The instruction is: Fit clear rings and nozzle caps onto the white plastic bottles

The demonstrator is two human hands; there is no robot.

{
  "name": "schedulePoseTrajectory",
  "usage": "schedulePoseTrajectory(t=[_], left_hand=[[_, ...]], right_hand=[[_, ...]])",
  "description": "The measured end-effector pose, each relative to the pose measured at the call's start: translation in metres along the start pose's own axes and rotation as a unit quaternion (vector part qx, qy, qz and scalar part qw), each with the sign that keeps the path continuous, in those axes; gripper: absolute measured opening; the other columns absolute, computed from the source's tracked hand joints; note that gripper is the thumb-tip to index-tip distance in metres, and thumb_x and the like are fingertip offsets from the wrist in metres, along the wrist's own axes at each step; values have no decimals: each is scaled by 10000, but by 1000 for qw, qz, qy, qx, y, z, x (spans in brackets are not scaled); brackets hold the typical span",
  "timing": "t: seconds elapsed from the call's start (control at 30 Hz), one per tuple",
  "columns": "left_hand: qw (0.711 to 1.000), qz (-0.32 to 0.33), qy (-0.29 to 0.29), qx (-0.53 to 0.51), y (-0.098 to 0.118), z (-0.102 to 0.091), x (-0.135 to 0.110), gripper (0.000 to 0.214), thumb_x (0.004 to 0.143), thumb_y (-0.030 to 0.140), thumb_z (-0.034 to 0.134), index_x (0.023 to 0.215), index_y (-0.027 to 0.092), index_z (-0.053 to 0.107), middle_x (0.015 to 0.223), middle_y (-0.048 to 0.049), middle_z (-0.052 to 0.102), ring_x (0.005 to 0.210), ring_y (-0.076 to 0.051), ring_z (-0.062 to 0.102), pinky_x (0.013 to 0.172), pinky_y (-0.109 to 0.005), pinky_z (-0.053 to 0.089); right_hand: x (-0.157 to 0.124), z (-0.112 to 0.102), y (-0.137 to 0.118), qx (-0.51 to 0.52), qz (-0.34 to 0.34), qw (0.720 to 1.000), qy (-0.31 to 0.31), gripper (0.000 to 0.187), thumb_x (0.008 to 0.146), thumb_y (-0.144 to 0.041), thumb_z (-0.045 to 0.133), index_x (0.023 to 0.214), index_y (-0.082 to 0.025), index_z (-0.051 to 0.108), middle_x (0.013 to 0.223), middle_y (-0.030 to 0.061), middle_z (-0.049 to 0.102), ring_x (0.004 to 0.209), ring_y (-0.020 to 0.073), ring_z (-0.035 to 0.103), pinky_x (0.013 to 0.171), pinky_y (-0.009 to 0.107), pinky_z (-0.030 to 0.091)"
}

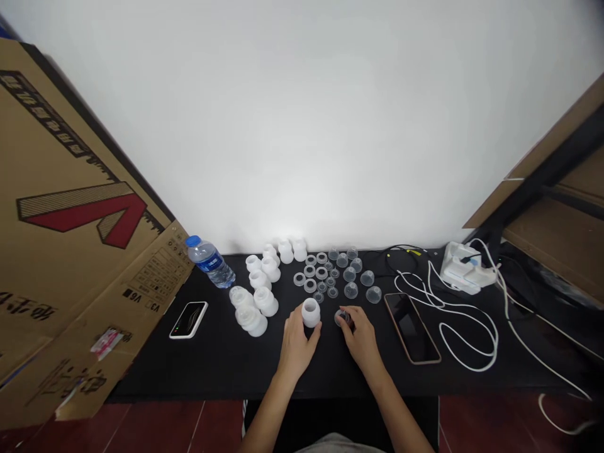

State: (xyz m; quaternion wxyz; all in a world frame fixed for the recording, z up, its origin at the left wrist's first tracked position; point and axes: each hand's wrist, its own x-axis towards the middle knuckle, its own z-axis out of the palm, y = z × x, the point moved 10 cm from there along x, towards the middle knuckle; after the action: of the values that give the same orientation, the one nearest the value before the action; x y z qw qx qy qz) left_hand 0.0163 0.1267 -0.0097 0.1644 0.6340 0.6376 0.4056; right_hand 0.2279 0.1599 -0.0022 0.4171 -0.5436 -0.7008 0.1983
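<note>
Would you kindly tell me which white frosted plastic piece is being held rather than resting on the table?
The white frosted piece upright in the left hand, apart from the cluster on the black table.

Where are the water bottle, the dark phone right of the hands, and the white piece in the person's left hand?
water bottle (211,264): head view, on the clear body below the blue cap.
phone (411,327): head view, on the dark screen.
white piece (310,313): head view, on its side, above the left hand (296,351).
</note>
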Motion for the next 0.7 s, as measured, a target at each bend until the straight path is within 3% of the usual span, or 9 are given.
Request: schedulePoseTrajectory(t=[0.07, 0.13, 0.23, 0.33, 0.53, 0.7], left_hand=[[1000, -3, -6, -1, 0, 0, 1, 474, 1030, 362, 636, 1468, 211, 538, 1336, -150, 711, 1254, -340, 686, 1088, -543, 520], [1000, -6, -9, -3, 1, 0, 1, 472, 1035, 379, 627, 1466, 206, 544, 1324, -156, 714, 1247, -347, 688, 1080, -548, 524], [1000, -8, -12, -5, 1, -1, 1, 472, 1038, 397, 614, 1467, 210, 549, 1322, -158, 714, 1251, -354, 688, 1087, -561, 518], [1000, -7, -12, -7, 1, -1, 2, 475, 1037, 410, 611, 1466, 216, 555, 1330, -155, 713, 1262, -356, 684, 1105, -574, 507], [1000, -7, -16, -20, -1, 0, 2, 478, 1044, 435, 602, 1467, 218, 556, 1322, -160, 704, 1285, -367, 671, 1116, -586, 502], [1000, -5, -17, -16, -3, 2, 1, 482, 1049, 447, 598, 1464, 207, 549, 1325, -163, 696, 1297, -374, 659, 1124, -593, 492]], right_hand=[[-2, -8, -7, -84, -4, 996, 34, 342, 1083, -489, 567, 1202, -239, 767, 1384, 182, 689, 1227, 376, 664, 992, 553, 574], [-3, -18, -13, -173, -5, 983, 69, 345, 1075, -522, 577, 1165, -237, 748, 1586, 205, 558, 1440, 467, 499, 1063, 677, 484], [-1, -37, -11, -239, 15, 962, 133, 460, 1039, -606, 604, 1222, -192, 685, 1679, 278, 413, 1529, 533, 351, 1094, 752, 393], [2, -51, 4, -233, 53, 954, 180, 664, 976, -729, 628, 1308, -154, 627, 1601, 329, 453, 1454, 535, 426, 1105, 737, 368], [5, -57, 17, -217, 50, 964, 145, 785, 962, -856, 538, 1376, -193, 611, 1548, 277, 551, 1416, 483, 503, 1119, 666, 358], [-9, -108, 40, -289, 106, 937, 163, 832, 965, -842, 532, 1463, -176, 578, 1497, 291, 604, 1307, 508, 565, 1056, 660, 389]])
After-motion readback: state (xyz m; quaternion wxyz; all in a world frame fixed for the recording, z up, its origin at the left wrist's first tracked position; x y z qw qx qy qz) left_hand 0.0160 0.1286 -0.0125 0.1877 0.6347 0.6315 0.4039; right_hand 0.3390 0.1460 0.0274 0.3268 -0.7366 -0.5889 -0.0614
